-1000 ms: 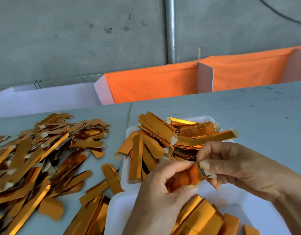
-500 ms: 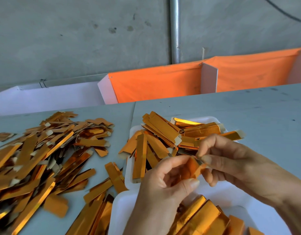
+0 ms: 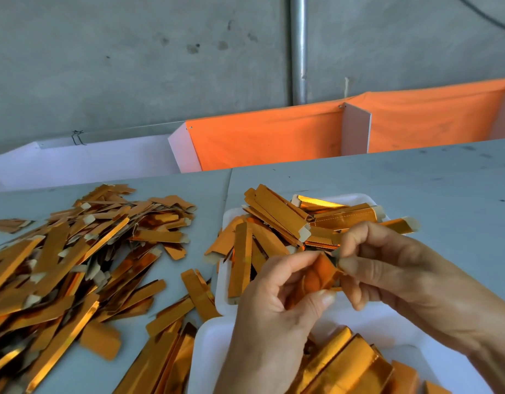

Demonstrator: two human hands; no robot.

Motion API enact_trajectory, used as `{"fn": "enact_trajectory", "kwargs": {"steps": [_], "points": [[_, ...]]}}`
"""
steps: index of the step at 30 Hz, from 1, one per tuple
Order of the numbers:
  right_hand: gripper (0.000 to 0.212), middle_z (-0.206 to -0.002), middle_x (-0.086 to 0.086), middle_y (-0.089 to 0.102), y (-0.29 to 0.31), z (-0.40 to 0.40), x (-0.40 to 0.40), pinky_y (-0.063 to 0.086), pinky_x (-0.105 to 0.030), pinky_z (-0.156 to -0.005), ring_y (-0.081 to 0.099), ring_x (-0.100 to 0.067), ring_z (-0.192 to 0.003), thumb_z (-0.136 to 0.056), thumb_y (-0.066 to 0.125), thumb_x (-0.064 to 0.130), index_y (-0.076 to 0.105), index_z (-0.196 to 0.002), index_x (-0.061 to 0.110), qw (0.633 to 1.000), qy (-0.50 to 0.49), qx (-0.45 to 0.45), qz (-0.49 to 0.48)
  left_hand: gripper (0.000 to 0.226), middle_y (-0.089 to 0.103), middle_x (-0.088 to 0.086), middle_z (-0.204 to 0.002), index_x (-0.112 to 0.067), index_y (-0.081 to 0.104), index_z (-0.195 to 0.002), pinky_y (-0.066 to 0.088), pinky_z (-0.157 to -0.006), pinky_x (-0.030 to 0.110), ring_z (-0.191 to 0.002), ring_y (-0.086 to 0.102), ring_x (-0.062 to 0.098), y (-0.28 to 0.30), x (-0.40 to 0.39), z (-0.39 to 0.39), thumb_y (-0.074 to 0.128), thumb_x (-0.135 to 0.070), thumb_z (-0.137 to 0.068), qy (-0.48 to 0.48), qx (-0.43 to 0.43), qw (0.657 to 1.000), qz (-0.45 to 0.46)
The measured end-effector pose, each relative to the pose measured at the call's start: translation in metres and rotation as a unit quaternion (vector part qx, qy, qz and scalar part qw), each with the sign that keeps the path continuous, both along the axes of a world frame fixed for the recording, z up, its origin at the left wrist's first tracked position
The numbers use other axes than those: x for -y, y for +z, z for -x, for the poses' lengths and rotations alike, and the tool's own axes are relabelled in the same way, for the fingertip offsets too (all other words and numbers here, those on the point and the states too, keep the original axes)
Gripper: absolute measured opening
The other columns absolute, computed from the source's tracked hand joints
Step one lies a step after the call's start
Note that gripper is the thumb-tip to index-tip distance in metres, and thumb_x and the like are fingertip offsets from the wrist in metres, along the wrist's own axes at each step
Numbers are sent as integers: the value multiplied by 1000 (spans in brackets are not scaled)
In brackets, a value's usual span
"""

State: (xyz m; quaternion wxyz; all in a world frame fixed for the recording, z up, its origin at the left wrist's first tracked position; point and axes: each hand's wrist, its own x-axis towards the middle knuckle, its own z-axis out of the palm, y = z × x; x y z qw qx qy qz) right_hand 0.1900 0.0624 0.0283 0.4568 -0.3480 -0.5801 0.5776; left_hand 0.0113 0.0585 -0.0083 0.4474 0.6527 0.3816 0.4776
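Gold-foil carton (image 3: 316,275): held just above near rim of far white tray (image 3: 356,198). Your left hand (image 3: 274,317) curled round body, pinching. Your right hand (image 3: 402,268) pinches end flap. Judged light, thin card, slick foil, creases easily. Grip flat panels, fold on scores.

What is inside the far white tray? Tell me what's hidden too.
The far white tray holds a heap of folded gold sleeves, some overhanging its rim. Its floor under them is covered, and the left hand and right hand, pinching one gold sleeve, hide its near right part.
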Motion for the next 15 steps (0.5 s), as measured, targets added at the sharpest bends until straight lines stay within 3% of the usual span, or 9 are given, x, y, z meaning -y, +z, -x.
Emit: {"fn": "enact_trajectory", "kwargs": {"steps": [4,9,15], "points": [[5,-59,-9,63,3,4,0,51,-20,-57,61,-17,-55,-72,66,21,69,-73,18,993,-37,65,-88,40,70,-11,-103,-43,67,-105,51,-84,17,-102,64,7,-1,-2,2,72,-27,-68,6,0,1000,6],[6,-65,-2,60,1,0,1,49,-20,-60,58,-15,-55,-73,67,19,70,-68,20,983,-39,113,-139,44,68,-15,-104,-53,63,-103,51,-83,19,-104,63,5,-4,-2,2,72,-31,-67,17,-34,999,-3],[12,-61,1,60,0,-4,-1,49,-19,-59,57,-13,-57,-85,68,28,68,-75,21,988,-9,132,-80,46,61,-24,-108,-55,56,-108,50,-89,22,-107,59,2,-3,-2,0,67,-34,-69,34,-92,995,-34]]}}
